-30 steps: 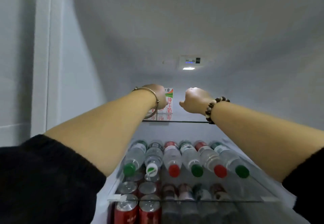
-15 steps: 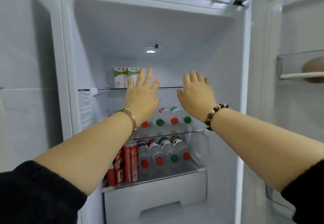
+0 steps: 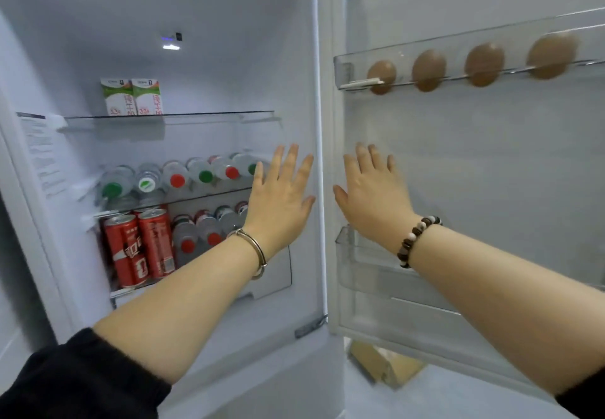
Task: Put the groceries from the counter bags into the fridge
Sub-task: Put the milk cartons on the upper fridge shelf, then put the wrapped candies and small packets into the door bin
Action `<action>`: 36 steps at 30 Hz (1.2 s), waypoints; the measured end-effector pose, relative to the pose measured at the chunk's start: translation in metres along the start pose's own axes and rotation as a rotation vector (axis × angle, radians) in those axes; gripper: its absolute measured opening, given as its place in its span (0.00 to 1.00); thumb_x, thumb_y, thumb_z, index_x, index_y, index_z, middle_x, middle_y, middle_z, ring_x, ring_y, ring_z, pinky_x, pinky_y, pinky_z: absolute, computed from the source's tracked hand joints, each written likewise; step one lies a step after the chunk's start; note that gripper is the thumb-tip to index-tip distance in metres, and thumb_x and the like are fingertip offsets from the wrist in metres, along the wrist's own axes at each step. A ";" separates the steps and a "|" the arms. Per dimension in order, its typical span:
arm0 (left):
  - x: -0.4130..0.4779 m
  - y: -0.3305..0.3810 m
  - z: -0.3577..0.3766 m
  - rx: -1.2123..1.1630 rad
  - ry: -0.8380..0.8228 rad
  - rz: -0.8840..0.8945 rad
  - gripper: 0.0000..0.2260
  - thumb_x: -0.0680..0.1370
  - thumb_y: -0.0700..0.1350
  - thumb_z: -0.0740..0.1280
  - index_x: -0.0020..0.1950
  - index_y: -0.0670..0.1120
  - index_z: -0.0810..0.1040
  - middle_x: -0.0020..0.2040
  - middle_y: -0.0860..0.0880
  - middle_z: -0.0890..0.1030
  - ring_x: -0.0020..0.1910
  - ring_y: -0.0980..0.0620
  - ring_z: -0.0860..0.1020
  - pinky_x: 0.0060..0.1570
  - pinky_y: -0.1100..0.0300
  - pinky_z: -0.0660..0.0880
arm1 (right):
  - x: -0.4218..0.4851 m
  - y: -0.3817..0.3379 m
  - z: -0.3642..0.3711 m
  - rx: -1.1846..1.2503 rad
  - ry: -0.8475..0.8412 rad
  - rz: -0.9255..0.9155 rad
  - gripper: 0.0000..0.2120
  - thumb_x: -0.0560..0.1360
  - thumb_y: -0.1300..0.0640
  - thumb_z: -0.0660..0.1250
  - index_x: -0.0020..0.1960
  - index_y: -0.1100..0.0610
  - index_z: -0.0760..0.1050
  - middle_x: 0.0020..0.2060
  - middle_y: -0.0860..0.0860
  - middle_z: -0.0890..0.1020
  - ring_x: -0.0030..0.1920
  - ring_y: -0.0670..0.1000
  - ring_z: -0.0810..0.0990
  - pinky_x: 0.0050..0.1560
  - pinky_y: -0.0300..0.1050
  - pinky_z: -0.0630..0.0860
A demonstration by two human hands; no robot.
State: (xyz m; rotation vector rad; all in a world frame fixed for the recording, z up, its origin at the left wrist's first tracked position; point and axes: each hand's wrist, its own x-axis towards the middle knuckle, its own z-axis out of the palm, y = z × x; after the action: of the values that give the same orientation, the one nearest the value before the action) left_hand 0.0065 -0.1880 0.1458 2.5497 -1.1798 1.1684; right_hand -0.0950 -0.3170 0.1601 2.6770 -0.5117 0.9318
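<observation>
The fridge stands open before me. Two milk cartons (image 3: 131, 96) sit at the left of the top glass shelf (image 3: 212, 114). Water bottles (image 3: 178, 174) with red and green caps lie on the middle shelf. Below them stand red cans (image 3: 139, 248) beside more bottles (image 3: 199, 233). Brown eggs (image 3: 429, 70) line the upper door rack (image 3: 347, 73). My left hand (image 3: 281, 197) is held up with fingers spread, empty, in front of the fridge's right wall. My right hand (image 3: 371, 194) is spread the same way, empty, in front of the door's inner panel.
The open door (image 3: 491, 156) fills the right side, with a clear lower door bin (image 3: 363, 274) under my right wrist. A label sticker (image 3: 41, 153) is on the left inner wall. Something yellowish (image 3: 379, 364) lies on the floor below the door.
My hands left the top shelf, opened from curled to spread fingers and drew back. The view pulled away and swung right, bringing the door and eggs into sight.
</observation>
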 end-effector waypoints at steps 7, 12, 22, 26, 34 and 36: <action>-0.007 0.140 -0.037 -0.170 -0.025 0.157 0.30 0.81 0.55 0.53 0.77 0.49 0.41 0.78 0.46 0.41 0.76 0.46 0.40 0.73 0.44 0.44 | -0.097 0.112 -0.033 -0.045 -0.027 0.118 0.28 0.79 0.47 0.54 0.73 0.62 0.57 0.74 0.61 0.56 0.74 0.60 0.53 0.71 0.59 0.53; -0.021 0.267 -0.070 -0.320 0.011 0.316 0.30 0.80 0.55 0.54 0.78 0.49 0.44 0.78 0.46 0.43 0.76 0.46 0.41 0.73 0.44 0.45 | -0.196 0.208 -0.076 -0.100 -0.031 0.258 0.28 0.79 0.47 0.56 0.74 0.60 0.57 0.75 0.59 0.55 0.75 0.59 0.51 0.73 0.58 0.50; -0.088 0.553 -0.148 -0.755 0.057 0.735 0.29 0.80 0.52 0.58 0.77 0.48 0.50 0.78 0.45 0.48 0.77 0.45 0.44 0.73 0.44 0.45 | -0.446 0.370 -0.177 -0.393 -0.096 0.647 0.29 0.77 0.48 0.61 0.72 0.61 0.61 0.73 0.61 0.61 0.74 0.60 0.57 0.72 0.60 0.56; -0.127 0.656 -0.183 -0.838 -0.011 0.905 0.29 0.81 0.54 0.54 0.77 0.50 0.45 0.78 0.47 0.42 0.76 0.46 0.38 0.74 0.44 0.42 | -0.542 0.409 -0.220 -0.507 -0.164 0.846 0.30 0.77 0.48 0.60 0.73 0.61 0.58 0.74 0.60 0.59 0.74 0.60 0.56 0.72 0.59 0.55; -0.214 0.835 -0.264 -1.206 -0.048 1.158 0.28 0.80 0.54 0.57 0.77 0.51 0.50 0.78 0.47 0.46 0.76 0.46 0.41 0.73 0.43 0.43 | -0.706 0.456 -0.298 -0.617 -0.037 1.305 0.28 0.78 0.51 0.59 0.74 0.61 0.57 0.75 0.59 0.57 0.75 0.58 0.53 0.74 0.55 0.52; -0.235 0.874 -0.279 -1.253 -0.069 1.219 0.28 0.80 0.54 0.57 0.77 0.50 0.51 0.78 0.46 0.47 0.76 0.45 0.42 0.73 0.43 0.45 | -0.737 0.465 -0.309 -0.670 -0.032 1.393 0.28 0.78 0.50 0.59 0.74 0.60 0.58 0.75 0.59 0.56 0.75 0.57 0.52 0.74 0.54 0.52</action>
State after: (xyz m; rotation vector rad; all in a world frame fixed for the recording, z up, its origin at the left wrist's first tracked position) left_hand -0.8570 -0.5467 -0.0058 0.8436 -2.4412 0.0921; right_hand -0.9926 -0.4503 -0.0154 1.4623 -2.2890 0.6973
